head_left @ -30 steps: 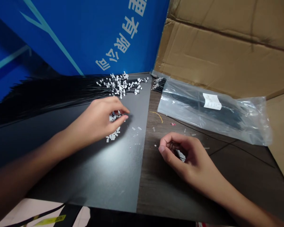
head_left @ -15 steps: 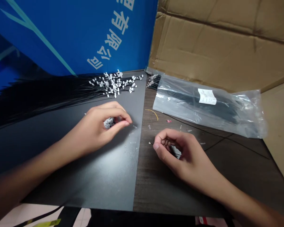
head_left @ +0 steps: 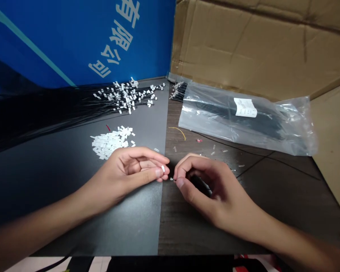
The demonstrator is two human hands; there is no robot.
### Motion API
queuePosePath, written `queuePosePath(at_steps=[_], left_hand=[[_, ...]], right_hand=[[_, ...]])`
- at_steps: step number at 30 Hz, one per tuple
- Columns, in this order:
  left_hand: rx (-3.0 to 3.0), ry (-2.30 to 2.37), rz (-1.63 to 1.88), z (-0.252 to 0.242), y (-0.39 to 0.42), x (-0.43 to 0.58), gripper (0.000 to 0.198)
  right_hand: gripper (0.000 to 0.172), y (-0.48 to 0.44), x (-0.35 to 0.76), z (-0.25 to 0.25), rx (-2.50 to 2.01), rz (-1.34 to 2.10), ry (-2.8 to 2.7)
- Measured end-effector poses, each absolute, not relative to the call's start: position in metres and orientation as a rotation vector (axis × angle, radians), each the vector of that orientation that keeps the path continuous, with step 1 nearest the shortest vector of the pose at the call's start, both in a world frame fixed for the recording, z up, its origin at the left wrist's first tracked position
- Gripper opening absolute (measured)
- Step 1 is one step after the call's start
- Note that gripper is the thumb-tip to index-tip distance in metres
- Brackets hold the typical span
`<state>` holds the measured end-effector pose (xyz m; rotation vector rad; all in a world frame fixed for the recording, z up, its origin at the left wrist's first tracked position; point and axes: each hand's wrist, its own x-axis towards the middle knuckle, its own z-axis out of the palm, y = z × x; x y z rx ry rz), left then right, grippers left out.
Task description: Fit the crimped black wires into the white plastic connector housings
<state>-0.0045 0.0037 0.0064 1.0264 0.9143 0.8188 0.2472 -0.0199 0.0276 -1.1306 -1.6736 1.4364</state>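
Fingers of left hand pinch white plastic connector; fingers of right hand pinch tiny metal terminal, just beside connector, above seam between dark board and wooden table; loose connector pile near left hand.

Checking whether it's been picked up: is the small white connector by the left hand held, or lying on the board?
Held: the small white connector is pinched between thumb and fingertip of the left hand, above the dark board.
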Motion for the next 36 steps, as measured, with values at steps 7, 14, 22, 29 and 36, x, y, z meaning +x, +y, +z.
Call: queuePosePath(at_steps=[7,14,22,29,36], left_hand=[[1.092,0.946,0.777,0.0106,0.0008,-0.0036,0.018],[1.211,0.94,0.816,0.0048,-0.0022,-0.004,0.008],[1.247,0.93,0.868,0.0074,-0.0002,0.001,0.024],[1.25,0.903,0.823,0.0108,0.0003,0.0014,0.027],[1.164,0.903,0.809,0.0117,0.0009,0.0003,0.03]], right_hand=[[0.01,-0.0196,0.2473,0.028,-1.133,1.499,-1.632],[0.009,-0.0187,0.2456,0.0276,-1.16,1.483,-1.645],[0.013,-0.0189,0.2469,0.03,-1.14,1.487,-1.639],[0.011,-0.0188,0.247,0.0283,-1.184,1.573,-1.59],[0.016,-0.0192,0.2462,0.0311,-1.141,1.718,-1.486]])
